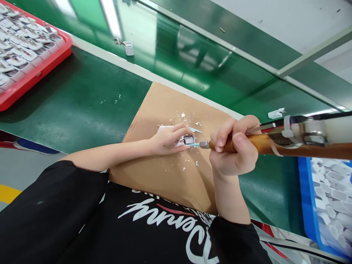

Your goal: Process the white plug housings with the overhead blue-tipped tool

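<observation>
On the brown cardboard sheet [154,110], my left hand [167,141] grips a small white plastic housing [194,139]. Its open end faces right, with a dark-edged cavity and what look like thin wires beside it. My right hand [233,146] is wrapped around an amber tube-shaped dispenser tool [262,143], its thumb and fingers closed near the front. A metal collar [204,145] and a narrow light-blue tip reach from the tool to the lower edge of the housing's opening. Just above the housing lies a light-blue pointed piece [196,130], partly hidden by my left fingers.
White scraps [183,115] litter the cardboard. A red tray [35,73] of white parts stands far left, and a blue bin [305,194] of white housings at right. Single white housings sit on the back ledge [128,48] and near the tool's hose [275,113].
</observation>
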The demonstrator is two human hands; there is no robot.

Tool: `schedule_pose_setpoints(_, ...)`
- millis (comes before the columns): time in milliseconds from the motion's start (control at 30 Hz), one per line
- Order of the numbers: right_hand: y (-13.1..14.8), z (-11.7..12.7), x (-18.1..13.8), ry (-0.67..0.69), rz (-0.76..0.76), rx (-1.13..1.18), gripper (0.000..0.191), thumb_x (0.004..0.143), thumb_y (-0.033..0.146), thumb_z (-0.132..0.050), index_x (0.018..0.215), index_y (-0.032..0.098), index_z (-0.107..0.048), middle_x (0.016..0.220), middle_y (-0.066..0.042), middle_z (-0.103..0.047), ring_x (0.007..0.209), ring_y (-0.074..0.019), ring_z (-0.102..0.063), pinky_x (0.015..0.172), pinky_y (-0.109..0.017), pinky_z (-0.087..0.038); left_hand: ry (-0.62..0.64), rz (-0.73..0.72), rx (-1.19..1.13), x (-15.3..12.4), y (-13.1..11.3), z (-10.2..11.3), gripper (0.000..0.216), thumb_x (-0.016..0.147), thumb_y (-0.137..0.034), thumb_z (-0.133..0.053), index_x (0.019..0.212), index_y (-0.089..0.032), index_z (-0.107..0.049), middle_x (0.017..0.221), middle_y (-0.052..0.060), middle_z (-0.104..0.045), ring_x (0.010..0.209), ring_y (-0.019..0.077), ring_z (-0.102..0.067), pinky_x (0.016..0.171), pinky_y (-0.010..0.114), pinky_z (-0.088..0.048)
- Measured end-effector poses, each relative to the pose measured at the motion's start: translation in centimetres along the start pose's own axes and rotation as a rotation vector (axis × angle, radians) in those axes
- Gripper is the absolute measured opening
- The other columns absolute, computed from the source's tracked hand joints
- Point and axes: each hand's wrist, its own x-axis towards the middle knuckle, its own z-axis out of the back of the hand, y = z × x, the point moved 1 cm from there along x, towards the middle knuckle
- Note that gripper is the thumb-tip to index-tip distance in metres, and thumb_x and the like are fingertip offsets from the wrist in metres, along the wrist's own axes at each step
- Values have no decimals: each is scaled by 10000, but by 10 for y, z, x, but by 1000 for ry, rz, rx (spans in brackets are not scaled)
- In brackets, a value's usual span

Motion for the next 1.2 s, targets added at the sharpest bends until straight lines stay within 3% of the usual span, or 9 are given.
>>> schedule_pose_setpoints(133,-1,1,0,4,13,5,326,789,342,-636,621,217,-386,474,59,-413,354,-62,-318,338,-229,-210,6,-19,11,1,0,1,292,868,-269,-569,1145,-216,-492,1039,38,-596,835,128,-625,683,219,-513)
schedule_pose_setpoints(367,-2,4,0,57,25,95,155,796,223,-603,667,204,-521,505,50,-469,358,-56,-316,361,-241,-234,6,-42,37,1,0,1,329,856,-237,-548,1180,-222,-494,1064,49,-594,873,139,-635,709,234,-528)
schedule_pose_setpoints(667,-2,4,1,21,17,11,252,778,355,-652,630,232,-490,473,63,-432,339,-68,-293,345,-244,-240,-16,-96,104,3,1,0,320,830,-205,-524,1149,-204,-501,1036,60,-640,902,173,-633,746,277,-495)
schedule_pose_setpoints(1000,-3,5,3,15,45,32,228,796,305,-629,655,212,-476,499,64,-395,361,-52,-307,343,-223,-237,-70,-122,263,3,3,0,255,864,-341,-522,1078,-204,-531,974,56,-667,809,175,-613,728,297,-431)
schedule_pose_setpoints(1200,-3,6,4,6,29,52,204,784,253,-623,643,210,-481,489,55,-436,356,-59,-317,345,-231,-237,-71,-131,207,3,4,1,308,832,-273,-545,1131,-201,-523,987,59,-654,853,180,-617,754,302,-461)
